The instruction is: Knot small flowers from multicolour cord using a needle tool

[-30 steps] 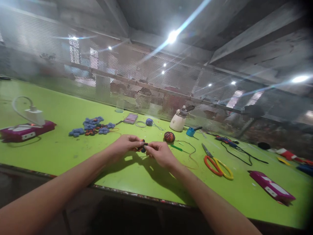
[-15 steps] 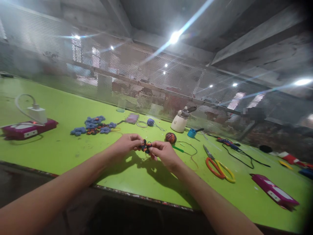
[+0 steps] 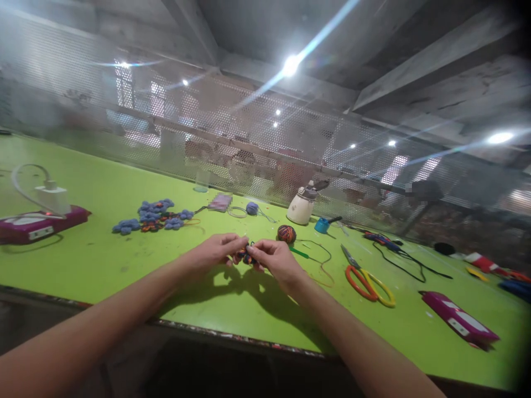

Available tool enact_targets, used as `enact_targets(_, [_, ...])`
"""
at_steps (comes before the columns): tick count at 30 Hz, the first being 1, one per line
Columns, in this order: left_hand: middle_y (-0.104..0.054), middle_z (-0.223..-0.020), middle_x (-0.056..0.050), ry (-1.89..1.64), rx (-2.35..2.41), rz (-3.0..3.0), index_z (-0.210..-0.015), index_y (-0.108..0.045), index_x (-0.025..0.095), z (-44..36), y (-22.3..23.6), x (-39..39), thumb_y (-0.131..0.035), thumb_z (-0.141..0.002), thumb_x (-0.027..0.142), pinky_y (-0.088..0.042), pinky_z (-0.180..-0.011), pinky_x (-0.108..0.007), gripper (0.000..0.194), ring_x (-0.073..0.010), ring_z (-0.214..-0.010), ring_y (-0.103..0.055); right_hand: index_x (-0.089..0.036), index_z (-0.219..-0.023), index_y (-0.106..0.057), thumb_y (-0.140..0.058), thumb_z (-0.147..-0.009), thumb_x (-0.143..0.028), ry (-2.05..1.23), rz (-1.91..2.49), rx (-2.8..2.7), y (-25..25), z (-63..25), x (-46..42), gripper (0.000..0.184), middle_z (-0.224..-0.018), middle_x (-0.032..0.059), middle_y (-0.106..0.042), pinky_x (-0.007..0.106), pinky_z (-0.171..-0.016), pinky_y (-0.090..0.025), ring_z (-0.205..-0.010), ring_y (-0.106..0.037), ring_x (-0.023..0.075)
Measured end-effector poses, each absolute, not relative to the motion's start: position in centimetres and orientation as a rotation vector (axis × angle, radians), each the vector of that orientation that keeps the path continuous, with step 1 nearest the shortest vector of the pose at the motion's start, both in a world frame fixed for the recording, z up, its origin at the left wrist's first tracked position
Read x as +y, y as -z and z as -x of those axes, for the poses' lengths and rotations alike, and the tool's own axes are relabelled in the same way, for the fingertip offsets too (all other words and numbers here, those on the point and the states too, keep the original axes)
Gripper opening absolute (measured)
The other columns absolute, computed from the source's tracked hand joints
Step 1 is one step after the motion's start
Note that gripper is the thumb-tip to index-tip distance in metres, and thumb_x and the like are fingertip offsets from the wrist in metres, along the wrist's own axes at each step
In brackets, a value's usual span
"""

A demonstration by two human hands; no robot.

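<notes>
A small dark piece of crochet (image 3: pixel 246 257) with orange and blue flecks is held above the green table between both hands. My left hand (image 3: pixel 224 249) pinches its left side, thumb and fingers closed. On the right side my right hand (image 3: pixel 274 258) grips it too, thumb laid over the top. The fingers hide much of the piece. Just beyond lies a ball of multicoloured yarn (image 3: pixel 286 234). A green crochet hook (image 3: pixel 299 252) rests beside my right hand, and a loose strand of yarn (image 3: pixel 329 260) curls on the table near it.
Crocheted flowers (image 3: pixel 154 215) in blue and dark orange lie to the left. Scissors (image 3: pixel 368 284) with orange and yellow handles lie right. Purple power strips (image 3: pixel 458 319) sit at both sides. A cream jug (image 3: pixel 300 207), blue container (image 3: pixel 322 225) and small blue yarn ball (image 3: pixel 251 208) stand farther back.
My fingers have closed in over the crochet piece, the left thumb now lying across it, so less of it shows. The whole view has shifted slightly.
</notes>
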State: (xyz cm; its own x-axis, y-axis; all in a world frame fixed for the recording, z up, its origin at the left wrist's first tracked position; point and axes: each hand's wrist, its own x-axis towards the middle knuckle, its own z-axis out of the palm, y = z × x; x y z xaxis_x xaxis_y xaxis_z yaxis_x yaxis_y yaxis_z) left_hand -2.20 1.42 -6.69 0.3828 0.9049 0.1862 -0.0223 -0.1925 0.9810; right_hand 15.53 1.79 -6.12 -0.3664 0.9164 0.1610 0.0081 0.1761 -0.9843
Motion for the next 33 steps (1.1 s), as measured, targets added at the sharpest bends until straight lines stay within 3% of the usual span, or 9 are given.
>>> enact_targets(3, [-0.061,-0.065,0.002,-1.029,0.82,-1.487,-0.072,-0.06,0.016,2.06,7.03,1.57,-0.078,-0.065,0.032,-0.038,-0.062,-0.027,0.025,-0.0144,-0.063,-0.054,-0.013,-0.062,-0.068,-0.081,-0.059,-0.043,-1.337,0.91,-1.553,6.13,-15.54,1.67,0.033,-0.051,-0.0018,-0.057,0.023,-0.046,-0.032,-0.044,-0.042,0.0075])
enact_targets(6, [-0.063,-0.066,0.001,-1.01,0.809,-1.431,-0.073,-0.06,0.016,1.99,7.19,1.73,-0.081,-0.059,0.024,-0.04,-0.065,-0.028,0.027,-0.0145,-0.065,-0.056,-0.012,-0.058,-0.065,-0.081,-0.06,-0.043,-1.387,0.926,-1.518,6.3,-15.67,1.76,0.034,-0.045,-0.0027,-0.054,0.022,-0.043,-0.031,-0.041,-0.042,0.0067])
enact_targets(17, [-0.067,-0.074,-0.005,-0.918,0.739,-1.296,-0.076,-0.067,0.014,2.28,7.27,1.71,-0.077,-0.067,0.025,-0.041,-0.068,-0.029,0.017,-0.0146,-0.067,-0.057,-0.012,-0.063,-0.06,-0.055,-0.08,-0.062,-1.582,0.989,-1.446,6.12,-16.11,2.21,0.053,-0.051,0.0028,-0.058,0.02,-0.037,-0.037,-0.041,-0.053,0.01])
enact_targets(22, [-0.066,-0.075,-0.005,-0.918,0.76,-1.284,-0.078,-0.069,0.013,2.28,7.34,1.6,-0.075,-0.07,0.025,-0.04,-0.07,-0.03,0.016,-0.0152,-0.069,-0.057,-0.012,-0.062,-0.062,-0.079,-0.066,-0.044,-1.557,0.956,-1.486,5.8,-16.29,1.68,0.036,-0.052,0.0003,-0.059,0.02,-0.042,-0.04,-0.044,-0.051,0.0083])
enact_targets(25, [-0.065,-0.07,-0.001,-0.945,0.794,-1.279,-0.079,-0.067,0.015,2.29,7.18,1.44,-0.076,-0.067,0.021,-0.038,-0.067,-0.028,0.016,-0.0135,-0.066,-0.055,-0.013,-0.064,-0.062,-0.081,-0.062,-0.039,-1.541,0.951,-1.447,5.94,-16.25,1.64,0.033,-0.053,-0.0011,-0.059,0.021,-0.043,-0.04,-0.044,-0.05,0.008])
enact_targets(33, [-0.066,-0.076,-0.003,-0.934,0.745,-1.163,-0.082,-0.07,0.015,2.06,6.78,1.02,-0.076,-0.067,0.018,-0.038,-0.066,-0.026,0.017,-0.0127,-0.069,-0.055,-0.013,-0.06,-0.055,-0.081,-0.062,-0.04,-1.63,0.971,-1.321,6.09,-16.0,1.5,0.038,-0.046,-0.0067,-0.048,0.017,-0.036,-0.018,-0.036,-0.034,0.0024])
